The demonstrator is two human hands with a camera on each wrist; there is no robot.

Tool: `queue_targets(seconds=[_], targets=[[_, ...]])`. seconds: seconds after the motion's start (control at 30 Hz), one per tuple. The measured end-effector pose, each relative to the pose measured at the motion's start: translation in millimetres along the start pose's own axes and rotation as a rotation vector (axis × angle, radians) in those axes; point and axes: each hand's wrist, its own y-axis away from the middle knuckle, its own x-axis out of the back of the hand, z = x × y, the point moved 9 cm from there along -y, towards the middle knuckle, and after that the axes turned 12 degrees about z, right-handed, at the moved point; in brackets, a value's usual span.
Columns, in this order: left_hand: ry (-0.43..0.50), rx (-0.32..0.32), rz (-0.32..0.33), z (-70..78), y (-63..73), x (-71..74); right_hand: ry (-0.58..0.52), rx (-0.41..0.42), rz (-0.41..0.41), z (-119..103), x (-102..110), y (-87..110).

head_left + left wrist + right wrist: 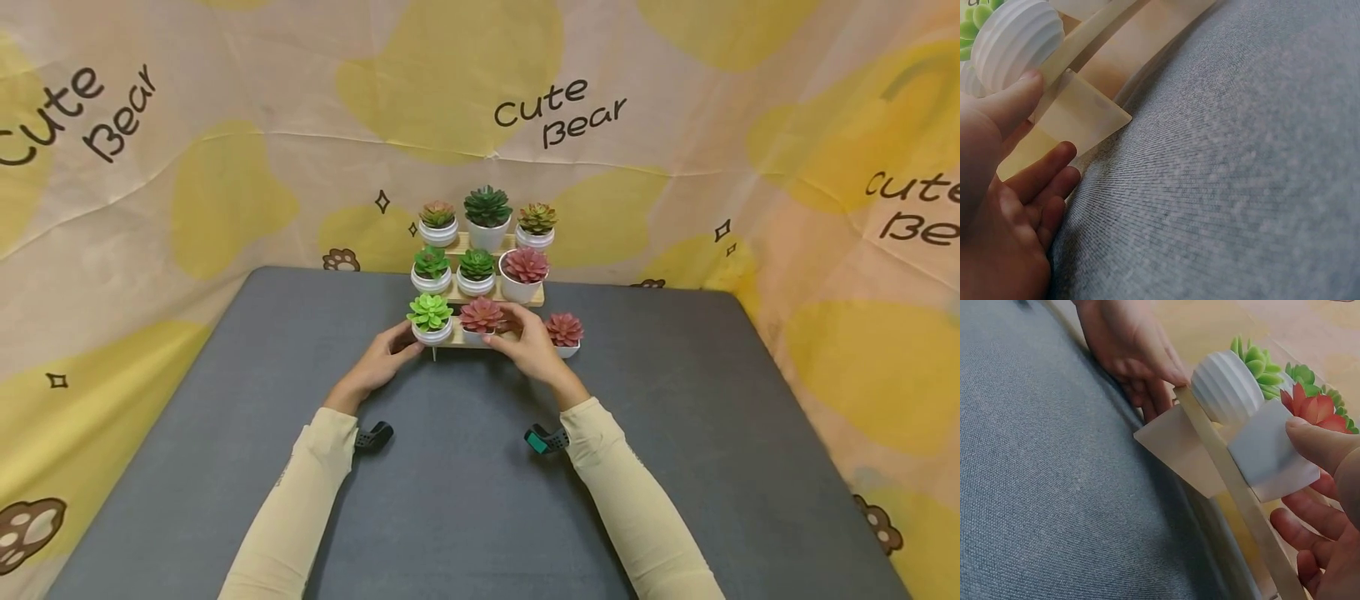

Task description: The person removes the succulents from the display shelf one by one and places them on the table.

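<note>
A tiered wooden stand (456, 342) bears rows of small potted succulents. At the left end of its lowest shelf, my left hand (382, 358) holds the stand, thumb on the shelf edge (1054, 72) and fingers by the slanted side panel (1085, 112). Beside the thumb is a bright green succulent (430, 312) in a ribbed white pot (1019, 44). My right hand (536, 346) grips a red succulent (480, 313) in a smooth white pot (1263, 450) on the same shelf, thumb on the near side. Its other fingers are around the pot's far side.
Another red succulent (564, 330) in a white pot stands on the grey table (675, 400), right of the stand and close to my right hand. The upper shelves carry several more, such as a tall dark green one (487, 208). A patterned cloth (300, 100) hangs behind.
</note>
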Motion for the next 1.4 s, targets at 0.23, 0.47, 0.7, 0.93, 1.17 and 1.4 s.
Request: queue_targets(seconds=[0.23, 0.47, 0.7, 0.93, 1.17, 1.4], targets=[[0.012, -0.01, 0.008, -4.3, -1.5, -0.7, 0.006, -0.019, -0.015, -31.8, 7.4, 11.6], [0.0, -0.021, 0.005, 5.9, 1.3, 0.6, -0.006, -0.009, -0.012, -5.5, 9.9, 9.3], [0.0, -0.018, 0.001, 6.6, 2.2, 0.1, 0.018, 0.019, 0.01, 4.0, 23.5, 13.7], [0.01, -0.019, 0.001, 7.0, 2.1, 0.7, 0.037, 0.026, 0.028, -2.2, 42.7, 21.1], [0.004, -0.014, 0.001, 5.1, 2.0, 0.1, 0.106, 0.026, 0.041, -24.0, 57.9, 33.0], [0.005, -0.003, 0.0, 4.1, 1.6, 0.7, 0.115, 0.048, 0.079, -40.2, 77.9, 37.8]])
